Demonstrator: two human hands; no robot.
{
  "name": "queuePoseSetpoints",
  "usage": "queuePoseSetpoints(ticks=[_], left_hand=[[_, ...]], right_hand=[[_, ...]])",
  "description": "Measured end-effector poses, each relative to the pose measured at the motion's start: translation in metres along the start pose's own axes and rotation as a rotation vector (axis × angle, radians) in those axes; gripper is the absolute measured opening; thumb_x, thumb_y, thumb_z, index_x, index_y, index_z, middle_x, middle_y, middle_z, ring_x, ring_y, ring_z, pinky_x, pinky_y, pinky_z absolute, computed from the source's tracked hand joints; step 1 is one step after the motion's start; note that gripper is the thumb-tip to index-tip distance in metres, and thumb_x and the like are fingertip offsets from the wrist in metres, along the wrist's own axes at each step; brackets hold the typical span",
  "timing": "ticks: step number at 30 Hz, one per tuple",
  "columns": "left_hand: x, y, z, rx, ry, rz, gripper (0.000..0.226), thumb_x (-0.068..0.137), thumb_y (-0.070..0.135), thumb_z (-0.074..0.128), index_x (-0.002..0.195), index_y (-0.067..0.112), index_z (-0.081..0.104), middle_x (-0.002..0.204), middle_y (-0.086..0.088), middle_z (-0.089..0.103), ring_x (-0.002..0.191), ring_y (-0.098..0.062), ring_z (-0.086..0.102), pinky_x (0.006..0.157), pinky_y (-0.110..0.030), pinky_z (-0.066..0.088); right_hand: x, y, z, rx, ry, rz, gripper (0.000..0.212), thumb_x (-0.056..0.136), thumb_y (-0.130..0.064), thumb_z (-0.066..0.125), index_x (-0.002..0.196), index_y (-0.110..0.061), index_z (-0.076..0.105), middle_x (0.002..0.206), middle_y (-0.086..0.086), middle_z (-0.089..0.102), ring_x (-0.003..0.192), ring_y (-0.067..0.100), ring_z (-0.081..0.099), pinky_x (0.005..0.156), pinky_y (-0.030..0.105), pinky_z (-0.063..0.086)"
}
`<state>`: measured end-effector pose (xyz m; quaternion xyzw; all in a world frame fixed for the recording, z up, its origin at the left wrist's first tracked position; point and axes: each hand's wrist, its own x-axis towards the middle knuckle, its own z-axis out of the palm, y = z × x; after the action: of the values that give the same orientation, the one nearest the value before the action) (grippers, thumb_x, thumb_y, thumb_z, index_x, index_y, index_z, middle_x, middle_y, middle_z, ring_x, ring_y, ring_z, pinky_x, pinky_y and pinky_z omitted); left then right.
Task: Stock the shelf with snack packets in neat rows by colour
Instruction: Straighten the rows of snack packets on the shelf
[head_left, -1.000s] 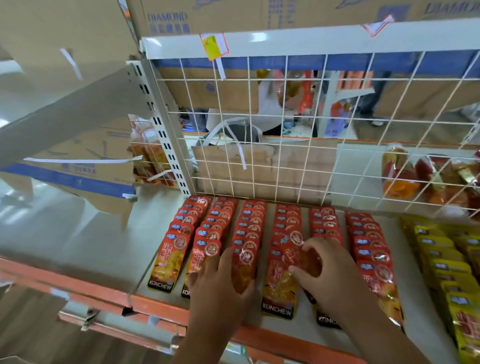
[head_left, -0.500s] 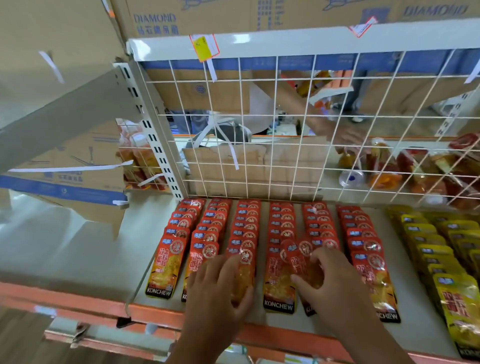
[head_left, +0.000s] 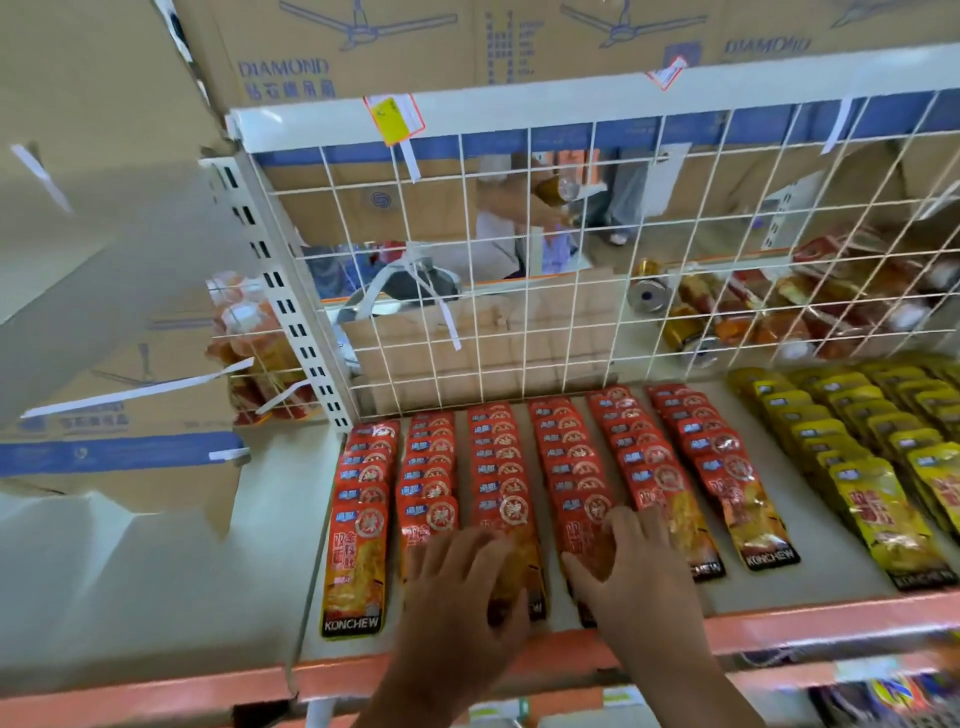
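Conceivably, the red packets (head_left: 498, 467) — overlapped in six rows on the shelf (head_left: 841, 582) — could be skewed or slid over the orange front edge (head_left: 805, 626) if too much force is put through the palms, as the glossy wrappers are judged slippery. Nothing is gripped: the left hand (head_left: 457, 592) is spread flat on the front packets of the second and third rows, and the right hand (head_left: 641, 577) is laid flat on the fourth row's front packet, its spread fingers (head_left: 631, 525) reaching beside the fifth.
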<state>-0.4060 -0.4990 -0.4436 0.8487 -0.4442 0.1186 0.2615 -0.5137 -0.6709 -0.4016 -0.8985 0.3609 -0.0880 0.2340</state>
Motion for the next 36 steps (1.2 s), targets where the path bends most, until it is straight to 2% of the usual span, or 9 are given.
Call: queuePoseSetpoints(ticks=[6, 11, 17, 22, 26, 31, 34, 36], left_hand=[[0.001, -0.004, 0.001, -0.027, 0.018, 0.052, 0.042, 0.08, 0.045, 0.072, 0.117, 0.024, 0.068, 0.12, 0.008, 0.061, 0.112, -0.018, 0.054, 0.099, -0.032, 0.036], [0.001, -0.005, 0.0, -0.047, 0.035, 0.06, 0.041, 0.08, 0.046, 0.07, 0.116, 0.024, 0.069, 0.12, 0.008, 0.061, 0.112, -0.016, 0.053, 0.097, -0.034, 0.039], [0.0, -0.004, 0.003, -0.045, 0.035, 0.039, 0.042, 0.08, 0.047, 0.071, 0.116, 0.026, 0.066, 0.12, 0.01, 0.06, 0.114, -0.015, 0.051, 0.098, -0.034, 0.038], [0.001, -0.002, 0.002, -0.023, 0.02, -0.01, 0.046, 0.08, 0.05, 0.069, 0.119, 0.026, 0.066, 0.12, 0.01, 0.06, 0.115, -0.015, 0.051, 0.098, -0.035, 0.038], [0.006, 0.007, -0.008, -0.038, 0.049, -0.083, 0.046, 0.08, 0.051, 0.066, 0.121, 0.031, 0.06, 0.124, 0.014, 0.055, 0.117, -0.014, 0.05, 0.096, -0.037, 0.038], [0.034, 0.025, -0.046, 0.016, 0.129, -0.115, 0.044, 0.087, 0.052, 0.061, 0.127, 0.033, 0.057, 0.127, 0.012, 0.054, 0.121, -0.012, 0.046, 0.098, -0.047, 0.046], [0.066, 0.04, -0.087, 0.06, 0.215, -0.143, 0.047, 0.088, 0.053, 0.059, 0.131, 0.034, 0.055, 0.131, 0.008, 0.058, 0.125, -0.016, 0.049, 0.106, -0.047, 0.041], [0.087, 0.052, -0.123, 0.086, 0.318, -0.124, 0.046, 0.087, 0.046, 0.059, 0.13, 0.031, 0.058, 0.129, 0.006, 0.061, 0.123, -0.016, 0.049, 0.106, -0.045, 0.041]], right_hand=[[-0.004, -0.005, 0.007, -0.054, 0.055, 0.035, 0.059, 0.084, -0.067, 0.06, 0.125, -0.027, 0.045, 0.119, -0.005, 0.044, 0.107, 0.019, 0.053, 0.091, 0.033, 0.05], [-0.005, -0.007, 0.007, -0.065, 0.028, 0.054, 0.061, 0.086, -0.068, 0.057, 0.129, -0.03, 0.041, 0.125, -0.005, 0.042, 0.114, 0.018, 0.051, 0.095, 0.033, 0.05], [-0.006, 0.0, 0.002, 0.011, 0.026, 0.033, 0.055, 0.085, -0.067, 0.058, 0.124, -0.03, 0.046, 0.117, -0.007, 0.045, 0.105, 0.016, 0.053, 0.086, 0.032, 0.05], [-0.001, 0.005, -0.016, 0.099, 0.063, -0.014, 0.036, 0.089, -0.057, 0.059, 0.107, -0.028, 0.049, 0.104, -0.006, 0.05, 0.092, 0.015, 0.053, 0.077, 0.034, 0.049], [0.009, 0.005, -0.038, 0.174, 0.123, -0.101, 0.025, 0.088, -0.045, 0.067, 0.099, -0.028, 0.052, 0.096, -0.007, 0.054, 0.088, 0.016, 0.054, 0.075, 0.036, 0.047], [0.029, -0.016, -0.073, 0.236, 0.115, -0.265, 0.026, 0.09, -0.035, 0.07, 0.11, -0.029, 0.055, 0.099, -0.014, 0.049, 0.094, 0.009, 0.05, 0.083, 0.026, 0.04], [0.045, -0.04, -0.099, 0.262, 0.145, -0.381, 0.025, 0.09, -0.034, 0.069, 0.112, -0.027, 0.06, 0.098, -0.015, 0.051, 0.095, 0.01, 0.053, 0.084, 0.033, 0.046], [0.056, -0.061, -0.121, 0.304, 0.177, -0.45, 0.024, 0.089, -0.034, 0.068, 0.111, -0.028, 0.06, 0.1, -0.013, 0.054, 0.094, 0.011, 0.055, 0.082, 0.034, 0.047]])
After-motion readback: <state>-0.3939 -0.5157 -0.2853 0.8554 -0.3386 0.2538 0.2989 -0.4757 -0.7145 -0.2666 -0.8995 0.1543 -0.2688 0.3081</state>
